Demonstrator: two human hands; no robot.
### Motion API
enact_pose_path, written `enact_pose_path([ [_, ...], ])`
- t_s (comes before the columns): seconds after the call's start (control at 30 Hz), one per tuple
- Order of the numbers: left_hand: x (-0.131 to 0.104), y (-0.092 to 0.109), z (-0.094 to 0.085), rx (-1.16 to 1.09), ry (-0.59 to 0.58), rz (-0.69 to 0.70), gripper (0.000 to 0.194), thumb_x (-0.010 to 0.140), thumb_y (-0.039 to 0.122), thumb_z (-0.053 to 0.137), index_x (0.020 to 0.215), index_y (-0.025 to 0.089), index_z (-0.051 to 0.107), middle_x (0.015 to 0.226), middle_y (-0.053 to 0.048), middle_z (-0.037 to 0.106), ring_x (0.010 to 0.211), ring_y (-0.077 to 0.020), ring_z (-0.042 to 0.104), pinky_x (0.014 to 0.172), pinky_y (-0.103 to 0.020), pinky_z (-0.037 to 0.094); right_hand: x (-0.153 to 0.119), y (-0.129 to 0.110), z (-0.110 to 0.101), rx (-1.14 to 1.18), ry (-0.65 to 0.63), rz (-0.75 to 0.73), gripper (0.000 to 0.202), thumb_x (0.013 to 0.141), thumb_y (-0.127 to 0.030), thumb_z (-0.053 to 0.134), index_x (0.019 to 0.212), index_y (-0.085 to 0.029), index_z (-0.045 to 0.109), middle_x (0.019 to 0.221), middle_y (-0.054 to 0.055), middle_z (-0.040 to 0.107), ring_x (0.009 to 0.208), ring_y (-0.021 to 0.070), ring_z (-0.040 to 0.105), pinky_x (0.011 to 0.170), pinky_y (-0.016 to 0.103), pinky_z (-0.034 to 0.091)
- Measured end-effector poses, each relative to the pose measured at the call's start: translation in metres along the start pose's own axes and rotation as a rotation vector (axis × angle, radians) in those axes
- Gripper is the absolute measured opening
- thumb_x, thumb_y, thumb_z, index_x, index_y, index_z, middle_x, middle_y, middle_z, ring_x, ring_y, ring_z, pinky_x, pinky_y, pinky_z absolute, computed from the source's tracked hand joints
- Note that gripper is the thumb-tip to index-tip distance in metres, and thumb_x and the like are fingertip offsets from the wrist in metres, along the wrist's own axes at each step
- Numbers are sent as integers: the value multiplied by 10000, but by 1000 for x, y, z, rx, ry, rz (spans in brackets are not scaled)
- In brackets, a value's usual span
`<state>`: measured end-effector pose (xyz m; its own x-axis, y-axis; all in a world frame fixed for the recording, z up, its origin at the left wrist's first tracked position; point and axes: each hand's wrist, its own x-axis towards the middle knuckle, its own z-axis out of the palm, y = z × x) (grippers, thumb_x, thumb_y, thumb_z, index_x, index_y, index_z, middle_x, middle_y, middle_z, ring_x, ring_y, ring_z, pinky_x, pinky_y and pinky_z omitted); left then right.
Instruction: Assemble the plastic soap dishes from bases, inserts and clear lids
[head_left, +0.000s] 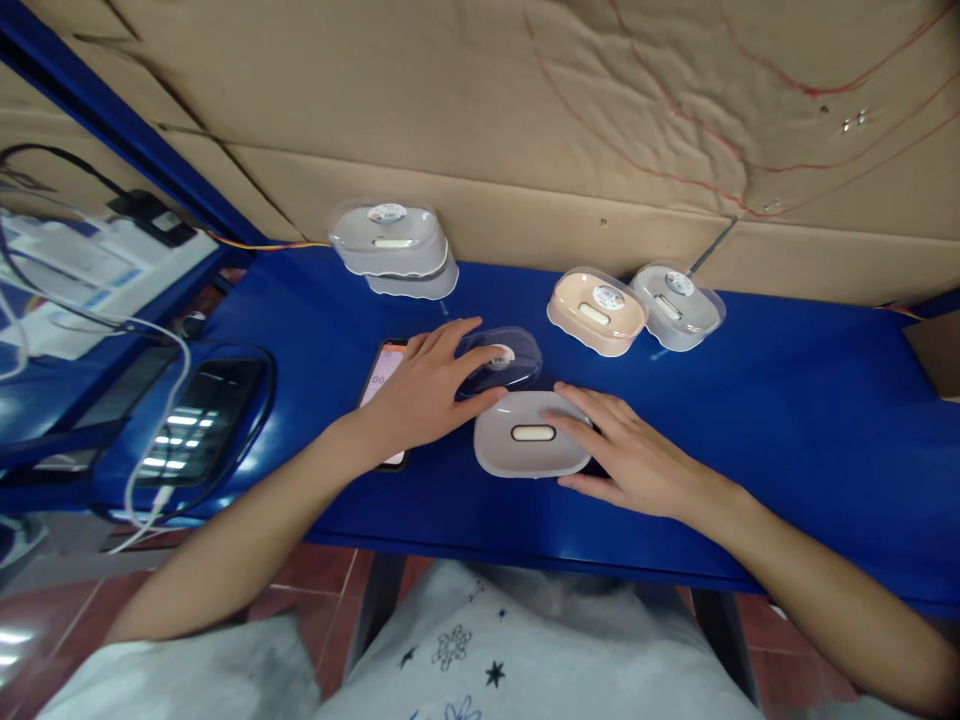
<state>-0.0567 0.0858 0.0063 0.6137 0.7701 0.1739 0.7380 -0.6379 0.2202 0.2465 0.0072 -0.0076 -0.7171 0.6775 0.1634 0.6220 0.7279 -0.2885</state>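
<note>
A light grey soap dish (495, 455) with a cream oval piece in its middle sits on the blue table in front of me. My right hand (626, 445) grips its right end, thumb at the near edge and fingers over the far rim and inside. Just behind the dish lies a clear plastic lid (521, 350) bearing a round white label. Over the lid's left part, my left hand (442, 385) is spread open, its index finger touching the label and its thumb by the dish's rim. Part of the lid is hidden under that hand.
A phone (394, 460) lies partly beneath my left forearm. Stacked lidded grey dishes (409, 258) stand at the back left. A peach lidded dish (585, 325) and another grey one (675, 325) sit back right. Cables and a dark phone (202, 420) lie left.
</note>
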Motion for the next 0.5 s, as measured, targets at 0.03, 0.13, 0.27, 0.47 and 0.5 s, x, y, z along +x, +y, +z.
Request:
enact_pose_path([
  [0.03, 0, -3, 0, -30, -35, -6, 498, 1075, 516, 497, 1488, 257, 602, 1676, -197, 412, 1538, -410, 422, 1185, -626, 396, 0, 0, -2, 2, -5, -1, 605, 1023, -423, 669, 1541, -164, 494, 1682, 238, 392, 1491, 430, 481, 1145, 640, 499],
  [0.13, -1, -11, 1, -70, -134, -29, 508, 1078, 440, 515, 1572, 322, 511, 1744, -154, 318, 1580, -418, 366, 1214, -628, 383, -2, 3, -9, 27, -27, 9, 589, 999, -391, 699, 1512, -172, 511, 1669, 223, 419, 1488, 415, 491, 1158, 628, 493],
  [0.27, 1, -11, 3, -46, -124, -65, 654, 942, 423, 744, 1548, 310, 528, 1685, -166, 419, 1529, -425, 444, 1219, -609, 396, -6, 8, -19, 74, -43, 63, 613, 949, -351, 753, 1491, -213, 500, 1633, 196, 475, 1492, 392, 496, 1165, 622, 495],
  [0.47, 3, 6, -9, -271, 132, -36, 535, 951, 427, 735, 1423, 233, 575, 1471, -134, 618, 1390, -323, 594, 1178, -499, 483, -7, 12, -14, 167, 1, 161, 893, 941, -373, 785, 1662, -277, 267, 1740, 174, 303, 1513, 394, 486, 1119, 556, 576],
  [0.5, 1, 10, -11, -326, 131, 16, 545, 951, 434, 736, 1430, 243, 559, 1476, -127, 614, 1400, -315, 585, 1187, -495, 477, -7, 12, -12, 165, 14, 186, 972, 933, -394, 798, 1689, -292, 196, 1764, 172, 243, 1511, 406, 486, 1082, 550, 604],
])
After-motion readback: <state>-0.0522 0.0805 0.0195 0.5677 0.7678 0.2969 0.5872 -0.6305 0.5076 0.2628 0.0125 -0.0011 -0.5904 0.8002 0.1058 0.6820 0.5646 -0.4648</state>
